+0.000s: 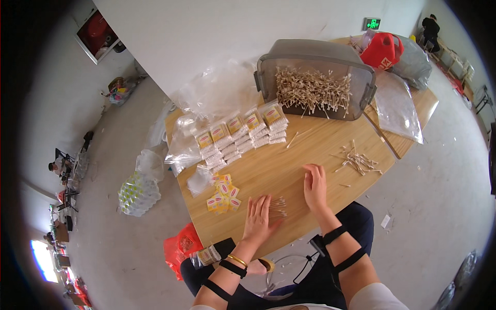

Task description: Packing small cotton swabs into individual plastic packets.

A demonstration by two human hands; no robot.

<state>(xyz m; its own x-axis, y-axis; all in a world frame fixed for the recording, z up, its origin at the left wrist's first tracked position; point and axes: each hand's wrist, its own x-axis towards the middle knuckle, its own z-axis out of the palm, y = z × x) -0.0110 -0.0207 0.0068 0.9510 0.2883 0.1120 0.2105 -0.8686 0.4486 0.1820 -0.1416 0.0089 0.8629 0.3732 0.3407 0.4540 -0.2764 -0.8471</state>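
My left hand [258, 219] rests on the wooden table near its front edge, fingers stretched out and thumb apart. Against its right side lies a small row of cotton swabs [278, 207], side by side on the wood. To the right of that row hovers or rests my right hand [315, 187], its fingers extended and slightly bent, with nothing visible in it. A loose pile of cotton swabs [357, 161] is spread farther right. Just left of my left hand are yellow and white paper cards [223, 196] and small clear bags [199, 181].
Stacked packs of swabs [235, 126] stand at the back left, beside large clear plastic bags [217, 88]. A grey bin [320, 57] on its side holds many swabs. A red jug [383, 50] sits behind it. A filled pack [207, 255] lies by my left forearm.
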